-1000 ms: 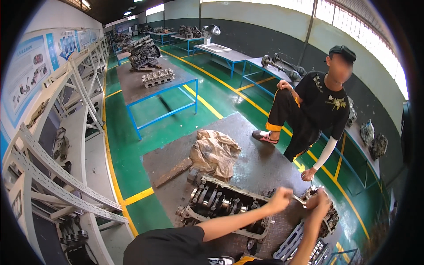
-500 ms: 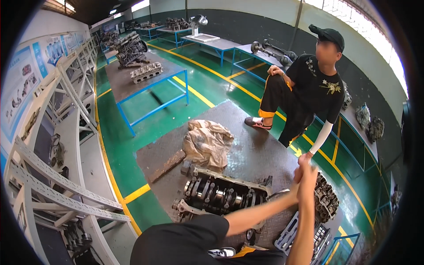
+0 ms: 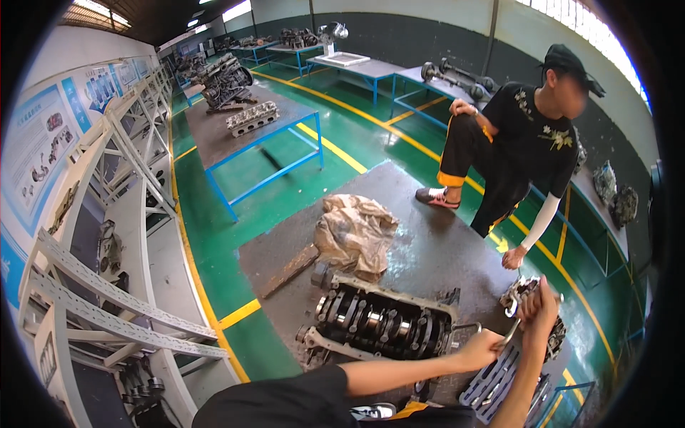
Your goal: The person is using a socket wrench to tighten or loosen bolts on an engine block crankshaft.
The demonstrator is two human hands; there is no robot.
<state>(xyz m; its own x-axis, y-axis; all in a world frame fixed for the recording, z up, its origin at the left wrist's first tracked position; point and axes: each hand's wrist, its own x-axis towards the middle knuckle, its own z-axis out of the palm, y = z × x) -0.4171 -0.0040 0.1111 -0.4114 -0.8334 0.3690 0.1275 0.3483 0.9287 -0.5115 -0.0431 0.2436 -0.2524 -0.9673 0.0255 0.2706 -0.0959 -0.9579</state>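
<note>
My left hand (image 3: 479,352) is closed around one end of a slim metal wrench (image 3: 511,332), just right of an engine block. The wrench's other end runs up to my right hand (image 3: 539,311), whose fingers are wrapped around metal tools. An open wrench jaw (image 3: 510,309) sticks out beside those fingers; how many tools are in the grip I cannot tell. Below and behind my right hand lies a cylinder head (image 3: 556,341), partly hidden by it. The engine block (image 3: 378,317) rests on its side with its crankshaft exposed. A bent metal bar (image 3: 467,326) shows at its right end.
A tool case (image 3: 487,385) lies open near my forearms. Crumpled tan plastic (image 3: 355,235) and a wooden bar (image 3: 289,271) lie beyond the block on the metal plate (image 3: 421,246). A co-worker (image 3: 531,135) kneels opposite, one hand (image 3: 512,258) low near the cylinder head. White racks (image 3: 107,285) stand left.
My hands have come apart and lower, away from the co-worker's hand, and the wrench now shows between them. The co-worker's head has turned right. The whole view has shifted slightly.
</note>
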